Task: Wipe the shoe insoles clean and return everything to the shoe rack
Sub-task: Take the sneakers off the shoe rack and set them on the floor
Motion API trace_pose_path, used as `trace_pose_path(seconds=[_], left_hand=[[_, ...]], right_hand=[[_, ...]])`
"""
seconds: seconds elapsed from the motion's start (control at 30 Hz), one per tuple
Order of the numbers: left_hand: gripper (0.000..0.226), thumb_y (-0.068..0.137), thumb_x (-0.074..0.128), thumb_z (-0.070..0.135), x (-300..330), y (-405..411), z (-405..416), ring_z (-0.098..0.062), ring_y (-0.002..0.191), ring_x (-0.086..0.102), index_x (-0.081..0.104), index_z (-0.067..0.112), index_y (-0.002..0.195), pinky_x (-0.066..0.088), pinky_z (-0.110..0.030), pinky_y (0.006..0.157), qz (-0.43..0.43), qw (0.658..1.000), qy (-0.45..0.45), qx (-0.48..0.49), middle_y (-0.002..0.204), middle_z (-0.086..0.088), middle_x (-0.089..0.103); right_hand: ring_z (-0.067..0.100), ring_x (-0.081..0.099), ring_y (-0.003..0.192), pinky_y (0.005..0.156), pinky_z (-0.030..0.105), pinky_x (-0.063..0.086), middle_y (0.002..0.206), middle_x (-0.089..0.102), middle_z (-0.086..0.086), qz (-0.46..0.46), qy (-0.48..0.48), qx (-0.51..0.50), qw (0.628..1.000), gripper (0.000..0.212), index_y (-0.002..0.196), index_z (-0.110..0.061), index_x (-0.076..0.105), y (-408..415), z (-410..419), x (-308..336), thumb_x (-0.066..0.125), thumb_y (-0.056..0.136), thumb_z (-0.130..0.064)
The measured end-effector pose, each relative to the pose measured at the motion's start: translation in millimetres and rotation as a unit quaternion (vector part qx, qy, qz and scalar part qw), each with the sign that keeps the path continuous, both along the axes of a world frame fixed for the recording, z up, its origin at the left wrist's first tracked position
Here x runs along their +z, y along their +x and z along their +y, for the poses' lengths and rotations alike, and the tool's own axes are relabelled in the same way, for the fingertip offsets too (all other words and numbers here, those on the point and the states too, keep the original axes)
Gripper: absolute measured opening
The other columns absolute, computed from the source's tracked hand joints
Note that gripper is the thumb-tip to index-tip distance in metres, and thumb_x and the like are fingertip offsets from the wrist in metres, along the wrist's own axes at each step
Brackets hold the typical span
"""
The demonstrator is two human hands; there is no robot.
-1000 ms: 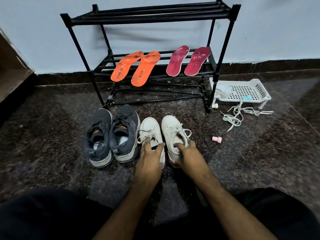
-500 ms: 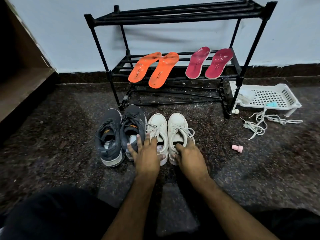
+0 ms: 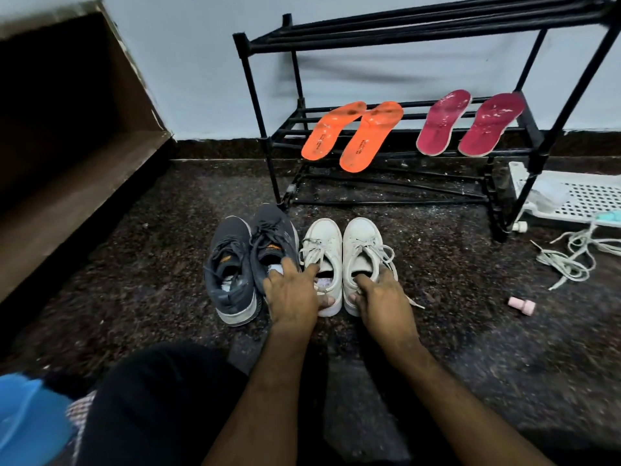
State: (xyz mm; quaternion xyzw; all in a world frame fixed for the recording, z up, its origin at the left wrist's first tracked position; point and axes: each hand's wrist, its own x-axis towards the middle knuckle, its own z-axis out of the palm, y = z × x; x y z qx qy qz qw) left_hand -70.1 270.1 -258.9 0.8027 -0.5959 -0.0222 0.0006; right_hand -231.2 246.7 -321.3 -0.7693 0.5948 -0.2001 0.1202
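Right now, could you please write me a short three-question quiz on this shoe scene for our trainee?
1. True or false: the orange insoles lie on the shoe rack.
2. Which shoe does the right hand grip? A) a grey shoe B) the right-side white shoe
3. Fill in: the loose laces lie on the ____.

Key: 1 true; 2 B; 3 floor.
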Motion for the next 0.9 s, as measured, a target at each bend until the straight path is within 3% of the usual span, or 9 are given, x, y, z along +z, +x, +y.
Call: trace_pose_path(seconds=[0.07,0.17,0.3,0.43,0.7,0.9], left_hand=[[0.066,0.078,0.074,0.055,1,3,1,-0.031,0.111,0.048,0.046,0.045,0.137,0.036,-0.043,0.096,0.006,1.000,0.000,-0.004,0.121,-0.006,0.039],[0.042,0.101,0.048,0.029,-1,7,4,-0.031,0.107,0.050,0.045,0.047,0.138,0.037,-0.043,0.094,-0.019,0.999,-0.025,-0.014,0.119,-0.006,0.038],[0.042,0.101,0.044,0.026,-4,12,11,-0.029,0.098,0.055,0.047,0.051,0.135,0.040,-0.044,0.091,-0.001,0.998,-0.052,-0.022,0.113,-0.004,0.038],[0.048,0.099,0.048,0.023,1,14,23,-0.025,0.097,0.056,0.044,0.052,0.137,0.039,-0.044,0.093,0.022,0.997,-0.076,-0.022,0.116,-0.002,0.035],[0.064,0.095,0.046,0.009,7,-2,50,-0.029,0.122,0.046,0.037,0.046,0.147,0.036,-0.046,0.099,-0.005,0.996,-0.073,-0.054,0.138,-0.009,0.036],[0.054,0.098,0.049,0.025,34,-12,46,-0.028,0.129,0.043,0.035,0.036,0.150,0.034,-0.048,0.102,0.012,0.993,-0.071,-0.093,0.142,-0.008,0.041]], right_hand=[[0.032,0.060,0.102,0.087,0.041,0.055,0.134,0.046,0.017,-0.004,0.007,0.002,1.000,0.026,0.110,-0.030,0.053,-2,0,1,0.066,0.088,-0.032],[0.034,0.061,0.107,0.090,0.042,0.055,0.145,0.039,0.020,-0.020,0.019,0.015,1.000,0.045,0.133,-0.035,0.045,-7,6,3,0.062,0.092,-0.028],[0.037,0.047,0.133,0.104,0.042,0.047,0.155,0.029,0.025,-0.010,0.050,0.029,0.998,0.068,0.154,-0.036,0.019,-19,20,3,0.055,0.098,-0.023],[0.035,0.037,0.142,0.114,0.041,0.039,0.158,0.025,0.025,-0.005,0.058,0.060,0.997,0.078,0.157,-0.037,0.007,-24,35,7,0.057,0.097,-0.024],[0.034,0.045,0.134,0.109,0.043,0.043,0.159,0.027,0.017,0.058,0.028,0.032,0.997,0.079,0.158,-0.032,0.011,-24,57,25,0.060,0.095,-0.032],[0.031,0.048,0.128,0.101,0.044,0.044,0.159,0.027,0.014,0.101,0.000,0.016,0.995,0.078,0.157,-0.029,0.015,-24,52,65,0.061,0.093,-0.028]])
